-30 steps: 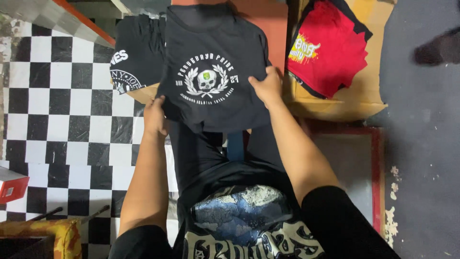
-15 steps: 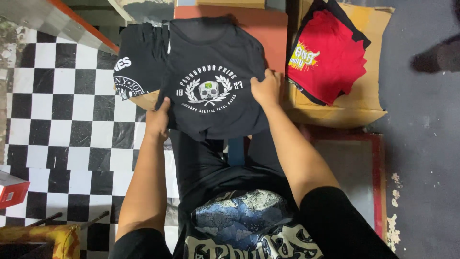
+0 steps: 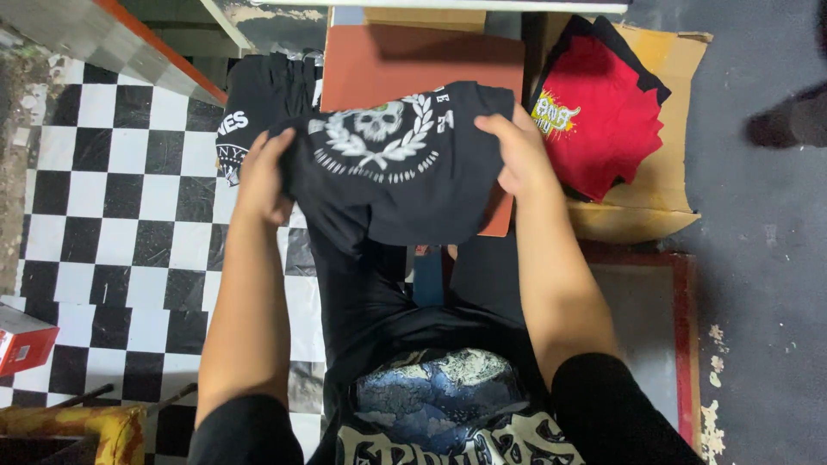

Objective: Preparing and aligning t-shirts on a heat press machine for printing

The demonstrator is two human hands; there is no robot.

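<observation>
- Black cotton T-shirt with a white skull-and-wreath print [image 3: 392,164]: held up off the surface, bunched and partly doubled over, print facing the camera, just in front of the flat rust-brown cardboard sheet [image 3: 413,56].
- Left hand [image 3: 263,176]: grip closed on the left edge of that shirt, fingers curled into the fabric, thumb side toward the print.
- Right hand [image 3: 517,151]: grip pinching the right edge of the shirt, fingers wrapped over the cloth, knuckles up.
- Judged by the crumpled lower half and the uneven hem hanging toward the lap: fold only partway done, shirt not yet squared or laid down.
- Already lying folded, left of the cardboard sheet: a second black T-shirt with white lettering [image 3: 250,120], flat against the black-and-white chequered floor [image 3: 95,189].
- Right of the cardboard sheet: a stack of red T-shirts with a yellow print [image 3: 603,112] resting on an opened brown cardboard box [image 3: 663,181], set apart from the black shirts.
- Left to do, as a judgement: flattening the held shirt, finishing its fold, placing it with a pile.
</observation>
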